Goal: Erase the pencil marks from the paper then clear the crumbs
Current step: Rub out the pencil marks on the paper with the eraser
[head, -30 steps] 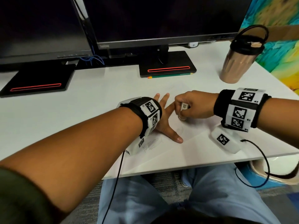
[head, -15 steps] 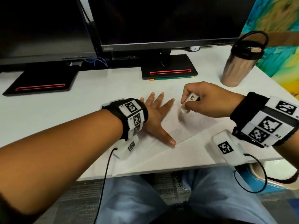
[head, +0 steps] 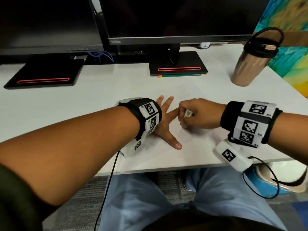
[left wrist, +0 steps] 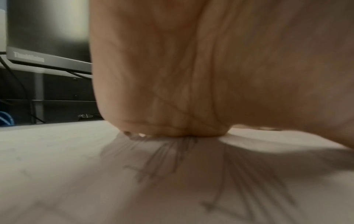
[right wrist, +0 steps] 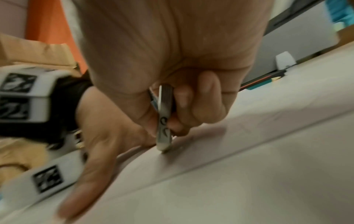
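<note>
A white sheet of paper [head: 196, 139] lies on the white desk [head: 83, 100] near its front edge. Faint pencil marks [head: 180, 133] show on it, and more pencil marks [left wrist: 168, 159] appear in the left wrist view under my palm. My left hand [head: 165, 124] lies flat on the paper with fingers spread, holding it down. My right hand [head: 198, 114] pinches a white eraser [head: 187, 114] in a printed sleeve. The eraser [right wrist: 163, 121] stands nearly upright, its tip pressed on the paper [right wrist: 229, 166] just right of my left thumb [right wrist: 90, 174].
Two black monitors on stands [head: 178, 64] fill the back of the desk. A green pencil [head: 180, 75] lies before the right stand. A metallic tumbler [head: 250, 62] stands back right. The desk's front edge [head: 166, 169] runs just below my wrists.
My right hand has rubbed the eraser back and forth: it went away to the right half a second ago and is now back close against my left forefinger. My left hand stays pressed on the paper.
</note>
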Motion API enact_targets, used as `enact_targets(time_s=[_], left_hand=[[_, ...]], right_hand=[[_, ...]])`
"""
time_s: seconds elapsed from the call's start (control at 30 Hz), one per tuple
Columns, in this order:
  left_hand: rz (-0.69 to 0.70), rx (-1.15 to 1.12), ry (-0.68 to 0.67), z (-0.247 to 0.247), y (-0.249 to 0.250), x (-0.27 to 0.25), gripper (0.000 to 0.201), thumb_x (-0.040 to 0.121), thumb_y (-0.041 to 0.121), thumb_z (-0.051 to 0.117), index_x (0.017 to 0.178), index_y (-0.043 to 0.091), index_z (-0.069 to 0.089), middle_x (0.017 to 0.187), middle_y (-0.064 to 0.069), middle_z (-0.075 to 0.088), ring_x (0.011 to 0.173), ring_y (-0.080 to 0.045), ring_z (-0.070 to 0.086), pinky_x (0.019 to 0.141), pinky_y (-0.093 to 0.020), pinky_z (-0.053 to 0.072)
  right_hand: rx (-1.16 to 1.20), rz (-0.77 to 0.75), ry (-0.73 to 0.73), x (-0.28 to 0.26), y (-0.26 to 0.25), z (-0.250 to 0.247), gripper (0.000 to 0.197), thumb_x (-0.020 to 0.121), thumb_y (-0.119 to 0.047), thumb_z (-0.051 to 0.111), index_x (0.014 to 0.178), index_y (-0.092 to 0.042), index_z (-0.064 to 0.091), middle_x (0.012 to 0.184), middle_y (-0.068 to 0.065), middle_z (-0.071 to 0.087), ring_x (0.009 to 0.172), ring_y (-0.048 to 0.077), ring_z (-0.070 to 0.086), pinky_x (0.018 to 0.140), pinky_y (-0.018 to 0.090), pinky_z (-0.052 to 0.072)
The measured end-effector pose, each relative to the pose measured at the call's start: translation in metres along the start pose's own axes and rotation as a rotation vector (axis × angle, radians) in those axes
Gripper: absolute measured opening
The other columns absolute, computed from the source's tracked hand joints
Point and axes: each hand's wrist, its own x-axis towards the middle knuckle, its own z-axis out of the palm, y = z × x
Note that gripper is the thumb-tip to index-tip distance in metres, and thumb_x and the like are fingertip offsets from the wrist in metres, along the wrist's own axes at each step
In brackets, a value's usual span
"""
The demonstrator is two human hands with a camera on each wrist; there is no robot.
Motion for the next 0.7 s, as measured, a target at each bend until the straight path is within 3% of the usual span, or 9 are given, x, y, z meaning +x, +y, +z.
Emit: enact_targets(time_s=[0.07,0.2,0.33,0.47,0.6,0.7], left_hand=[[0.0,-0.011,0.008,0.0,0.0,0.0,0.141,0.049,0.096,0.057,0.147,0.044,-0.029,0.156,-0.005,-0.041,0.144,-0.037,-0.032,0.116,-0.067,-0.003],[-0.028,0.023,-0.036,-0.003,0.002,-0.002,0.135,0.052,0.096,0.055,0.153,0.04,-0.016,0.153,-0.007,-0.045,0.142,-0.036,-0.037,0.118,-0.065,-0.005],[-0.028,0.028,-0.024,-0.003,0.003,-0.003,0.139,0.05,0.097,0.054,0.151,0.041,-0.023,0.154,-0.007,-0.043,0.144,-0.038,-0.033,0.117,-0.065,-0.006],[-0.027,0.042,-0.036,-0.006,0.005,-0.007,0.13,0.057,0.093,0.056,0.154,0.04,-0.013,0.153,-0.008,-0.043,0.143,-0.036,-0.035,0.119,-0.063,-0.005],[-0.031,0.039,-0.033,-0.006,0.005,-0.007,0.132,0.057,0.094,0.056,0.155,0.039,-0.013,0.154,-0.008,-0.042,0.144,-0.038,-0.033,0.118,-0.063,-0.007],[-0.033,0.038,-0.047,-0.008,0.007,-0.012,0.125,0.062,0.09,0.057,0.155,0.04,-0.01,0.153,-0.007,-0.044,0.143,-0.036,-0.035,0.118,-0.061,-0.008]], right_hand=[[-0.03,-0.004,0.024,0.002,-0.001,0.0,0.006,0.082,-0.019,0.064,0.086,-0.018,0.06,0.095,-0.002,0.069,0.091,0.018,0.063,0.085,0.041,0.053],[-0.029,-0.106,-0.112,-0.001,-0.014,0.011,0.008,0.081,-0.018,0.066,0.087,-0.018,0.061,0.09,-0.005,0.07,0.086,0.013,0.064,0.081,0.039,0.054],[-0.055,-0.036,-0.01,0.005,-0.009,0.001,0.008,0.082,-0.019,0.066,0.087,-0.019,0.061,0.093,-0.003,0.07,0.089,0.017,0.064,0.085,0.04,0.053],[-0.025,-0.103,-0.145,0.001,-0.018,0.009,0.006,0.081,-0.016,0.066,0.086,-0.017,0.062,0.083,-0.007,0.07,0.081,0.011,0.065,0.078,0.033,0.054],[-0.084,-0.091,-0.024,0.008,-0.014,0.003,0.006,0.083,-0.018,0.064,0.088,-0.017,0.061,0.091,-0.003,0.07,0.087,0.016,0.064,0.083,0.038,0.053],[-0.052,-0.145,-0.143,0.005,-0.02,0.01,0.006,0.083,-0.014,0.063,0.087,-0.017,0.06,0.085,-0.005,0.069,0.08,0.013,0.064,0.076,0.032,0.053]])
